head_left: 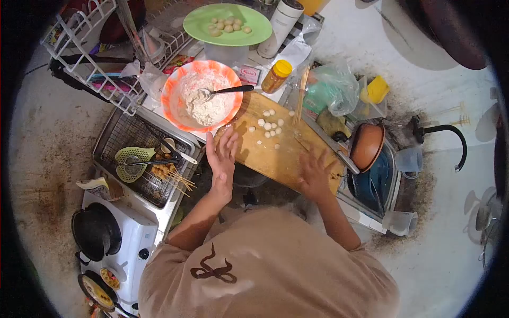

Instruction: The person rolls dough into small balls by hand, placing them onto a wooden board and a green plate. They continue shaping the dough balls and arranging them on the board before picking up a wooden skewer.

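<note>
My left hand (221, 159) is held open, fingers spread, above the near left corner of a wooden cutting board (275, 153). It holds nothing. My right hand (314, 175) rests palm down on the board's near right part, fingers apart. Several small pale balls (269, 126) lie on the board beyond both hands. An orange bowl of flour (201, 95) with a spoon (228, 90) in it stands to the left of the board. Farther back, a green plate (228, 24) carries several more balls.
A metal tray (139, 153) with skewered food and a green strainer lies at the left. A white two-burner stove (114, 241) with a black pot is at the lower left. Skewer sticks (301, 95), a yellow-capped bottle (277, 76), plastic bags and an orange pan (367, 146) crowd the right.
</note>
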`<state>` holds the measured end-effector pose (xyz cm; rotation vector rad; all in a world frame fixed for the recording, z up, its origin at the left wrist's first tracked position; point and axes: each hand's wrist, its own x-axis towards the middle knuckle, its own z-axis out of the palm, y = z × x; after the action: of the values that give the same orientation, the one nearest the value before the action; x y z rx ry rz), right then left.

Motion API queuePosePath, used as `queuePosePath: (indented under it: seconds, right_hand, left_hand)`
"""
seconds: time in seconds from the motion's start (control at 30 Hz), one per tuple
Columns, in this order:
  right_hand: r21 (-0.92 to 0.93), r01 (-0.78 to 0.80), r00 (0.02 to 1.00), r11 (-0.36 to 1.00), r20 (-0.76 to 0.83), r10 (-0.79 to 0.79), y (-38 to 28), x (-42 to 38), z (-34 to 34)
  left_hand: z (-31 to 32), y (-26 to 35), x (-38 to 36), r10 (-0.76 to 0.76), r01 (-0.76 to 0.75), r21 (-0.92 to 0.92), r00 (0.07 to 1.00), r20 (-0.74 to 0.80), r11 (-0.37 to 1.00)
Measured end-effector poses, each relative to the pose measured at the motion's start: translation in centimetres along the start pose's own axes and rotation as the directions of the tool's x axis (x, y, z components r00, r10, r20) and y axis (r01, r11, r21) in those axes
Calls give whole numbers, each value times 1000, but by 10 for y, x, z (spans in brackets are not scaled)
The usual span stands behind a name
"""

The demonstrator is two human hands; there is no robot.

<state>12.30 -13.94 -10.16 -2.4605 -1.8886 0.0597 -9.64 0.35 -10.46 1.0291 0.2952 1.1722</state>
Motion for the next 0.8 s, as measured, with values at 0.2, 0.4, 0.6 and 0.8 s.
queuePosePath:
  seconds: [0.2, 0.4, 0.6, 0.8]
  right_hand:
    - [-47, -30, 994, 998, -102, 25, 15, 37, 1]
    - [-5, 75, 997, 997, 20, -75, -6, 4, 4]
    - [12, 6, 997, 1000, -78, -5, 18, 27, -6]
    - [37, 140, 990, 989, 3, -140, -8, 11, -1]
  left_hand:
    - [0, -1, 4, 27, -27, 4, 994, 106, 1000]
    - [0, 1, 3, 29, -28, -10, 994, 103, 1000]
    - [7, 5, 0, 38, -39, 7, 993, 111, 999]
    - [11, 19, 0, 34, -40, 39, 991, 127, 998]
